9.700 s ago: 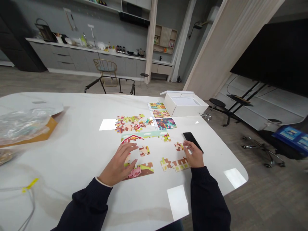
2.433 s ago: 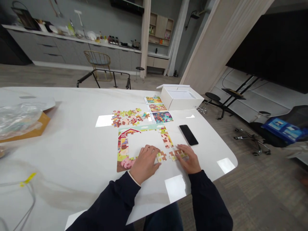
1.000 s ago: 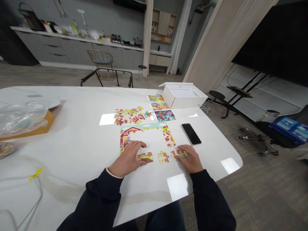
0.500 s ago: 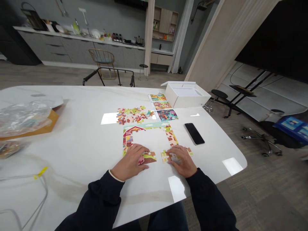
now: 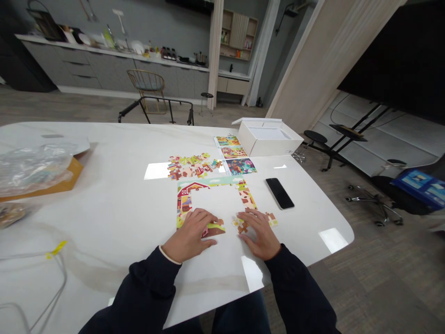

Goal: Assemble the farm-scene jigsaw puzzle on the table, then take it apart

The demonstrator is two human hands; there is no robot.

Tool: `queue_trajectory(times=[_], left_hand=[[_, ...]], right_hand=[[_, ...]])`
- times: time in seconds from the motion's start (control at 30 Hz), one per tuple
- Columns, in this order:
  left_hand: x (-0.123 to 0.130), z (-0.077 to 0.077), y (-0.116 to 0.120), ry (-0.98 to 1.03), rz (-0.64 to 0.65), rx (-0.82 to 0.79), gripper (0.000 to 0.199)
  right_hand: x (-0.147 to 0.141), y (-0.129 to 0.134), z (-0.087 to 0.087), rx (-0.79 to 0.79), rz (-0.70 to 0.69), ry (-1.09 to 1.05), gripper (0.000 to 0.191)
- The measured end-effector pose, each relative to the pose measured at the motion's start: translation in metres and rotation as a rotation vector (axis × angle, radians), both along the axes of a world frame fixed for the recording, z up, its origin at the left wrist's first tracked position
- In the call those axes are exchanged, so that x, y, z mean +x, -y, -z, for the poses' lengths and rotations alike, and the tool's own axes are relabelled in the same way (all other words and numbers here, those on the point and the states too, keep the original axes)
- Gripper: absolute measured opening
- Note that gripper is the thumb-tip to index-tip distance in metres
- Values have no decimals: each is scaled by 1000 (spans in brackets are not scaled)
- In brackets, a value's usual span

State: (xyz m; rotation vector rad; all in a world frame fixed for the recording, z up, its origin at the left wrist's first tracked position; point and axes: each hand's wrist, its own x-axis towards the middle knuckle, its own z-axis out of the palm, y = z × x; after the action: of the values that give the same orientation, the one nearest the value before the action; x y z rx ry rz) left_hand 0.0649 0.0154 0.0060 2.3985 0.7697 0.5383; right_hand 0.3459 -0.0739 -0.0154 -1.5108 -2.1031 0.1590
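Observation:
A jigsaw puzzle frame (image 5: 199, 185) with a farm picture lies on the white table, its middle bare and its lower right side unjoined. My left hand (image 5: 192, 233) rests over the lower left corner, fingers lying on the pieces and thumb stretched apart beside the bottom strip (image 5: 216, 230). Across a gap, my right hand (image 5: 260, 234) is curled over a small joined group of puzzle pieces (image 5: 240, 225), with fingers and thumb about it. Part of this group is hidden under the hand. Another piece end (image 5: 272, 219) shows beyond my right fingers.
Loose puzzle pieces (image 5: 191, 166) lie beyond the frame, next to picture cards (image 5: 241, 166) and an open white box (image 5: 273, 139). A phone (image 5: 279, 193) lies at right. Plastic packaging (image 5: 33, 167) and a cable with a yellow tag (image 5: 56, 249) are at left.
My right hand has shifted slightly left, and the piece group under it has turned a little. My left hand stays nearly in place. The view has moved slightly.

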Motion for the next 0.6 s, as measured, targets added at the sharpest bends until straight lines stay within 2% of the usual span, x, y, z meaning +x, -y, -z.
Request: queue_trajectory(times=[0.07,0.2,0.33,0.47,0.6], left_hand=[[0,-1,0,-4,0,-4,47],[1,-4,0,-16,1,-4,48],[1,-5,0,-26,-2,0,47],[1,-4,0,-12,4,2,47],[1,-4,1,-17,5,3,46]], right_hand=[[-1,-1,1,9,-12,-7,50],[-12,-7,4,22,90,6,38],[-23,-10,0,38,173,45,42],[-16,-1,-4,61,141,46,48],[-5,5,0,62,124,45,47]])
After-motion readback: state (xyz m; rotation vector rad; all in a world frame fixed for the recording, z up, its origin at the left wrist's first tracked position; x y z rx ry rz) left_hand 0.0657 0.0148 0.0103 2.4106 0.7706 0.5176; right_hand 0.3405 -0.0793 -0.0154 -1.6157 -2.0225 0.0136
